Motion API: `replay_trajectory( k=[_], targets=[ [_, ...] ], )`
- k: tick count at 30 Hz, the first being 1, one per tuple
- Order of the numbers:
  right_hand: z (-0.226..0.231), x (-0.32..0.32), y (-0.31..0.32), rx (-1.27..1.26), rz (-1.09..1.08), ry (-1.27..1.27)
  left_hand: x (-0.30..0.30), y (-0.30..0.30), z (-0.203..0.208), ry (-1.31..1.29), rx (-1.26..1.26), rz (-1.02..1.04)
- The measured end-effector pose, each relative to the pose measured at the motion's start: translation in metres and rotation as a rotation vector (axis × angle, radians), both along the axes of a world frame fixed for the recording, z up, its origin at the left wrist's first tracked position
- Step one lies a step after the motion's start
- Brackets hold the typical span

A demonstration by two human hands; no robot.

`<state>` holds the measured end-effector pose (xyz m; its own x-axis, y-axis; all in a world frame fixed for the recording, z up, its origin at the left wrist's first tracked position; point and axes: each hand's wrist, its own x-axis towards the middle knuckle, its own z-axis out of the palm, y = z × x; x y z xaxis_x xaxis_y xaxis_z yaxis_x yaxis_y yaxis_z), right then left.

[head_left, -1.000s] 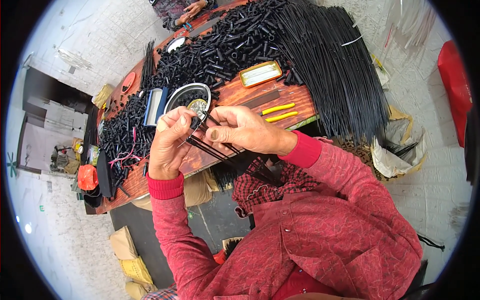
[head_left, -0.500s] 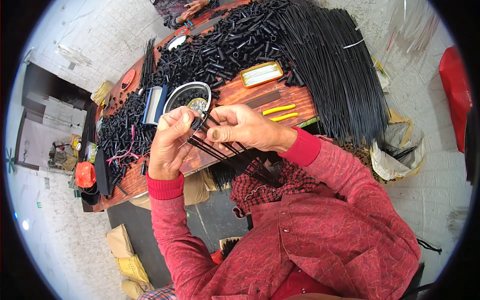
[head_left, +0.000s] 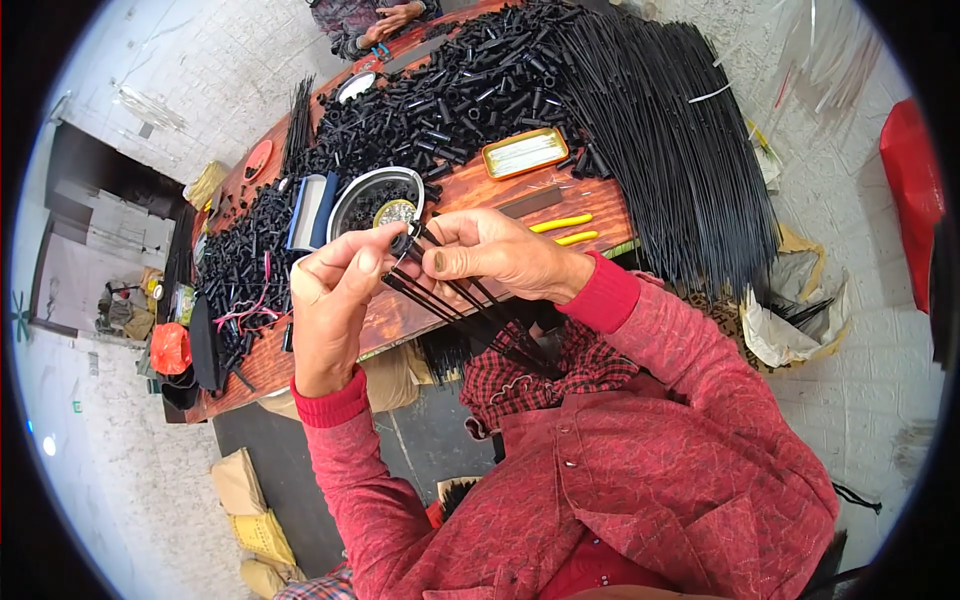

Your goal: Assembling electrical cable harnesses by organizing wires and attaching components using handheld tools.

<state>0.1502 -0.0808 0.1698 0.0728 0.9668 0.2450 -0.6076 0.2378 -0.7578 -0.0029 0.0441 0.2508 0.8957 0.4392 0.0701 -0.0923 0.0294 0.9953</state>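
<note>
Just over the table's near edge I hold a bundle of thin black umbrella ribs [head_left: 440, 307], which hang down towards my lap. Their upper ends meet at a small black hub [head_left: 401, 244]. My right hand [head_left: 510, 258] is closed around the ribs right below the hub, its thumb lying along them. My left hand [head_left: 335, 300] is pinched, thumb and forefinger at the hub's left side. A fine wire-like line shows beside those fingertips, but whether they grip it is unclear.
On the wooden table [head_left: 380, 325] lie a heap of black tubular parts [head_left: 440, 110], a large bundle of black rods [head_left: 670, 150], a grey bowl [head_left: 338, 212], a yellow tray [head_left: 525, 152] and yellow-handled pliers [head_left: 562, 222]. Across the table are another person's hands [head_left: 395, 18].
My left hand has shifted slightly left and down, its fingers loosening around the hub, so more of the hub shows. My right hand stays on the ribs, almost still.
</note>
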Motion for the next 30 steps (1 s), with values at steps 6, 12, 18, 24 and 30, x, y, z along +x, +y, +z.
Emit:
replay_trajectory(
  k=[6,12,18,24,30],
  targets=[
    [0.007,-0.003,-0.002,0.0,-0.048,-0.027,-0.006,0.001,0.001,-0.02,0.084,-0.064],
    [0.001,0.0,0.0,-0.018,-0.102,-0.072,0.0,-0.007,0.0,0.021,0.181,0.067],
    [-0.001,0.0,0.001,-0.011,-0.138,-0.088,0.009,-0.024,0.004,0.003,0.239,0.172],
    [0.001,0.002,-0.002,-0.008,-0.133,-0.107,0.008,-0.014,0.002,0.01,0.204,0.142],
    [0.0,0.003,-0.003,-0.014,-0.127,-0.12,0.005,-0.008,-0.001,0.006,0.154,0.094]
  ],
)
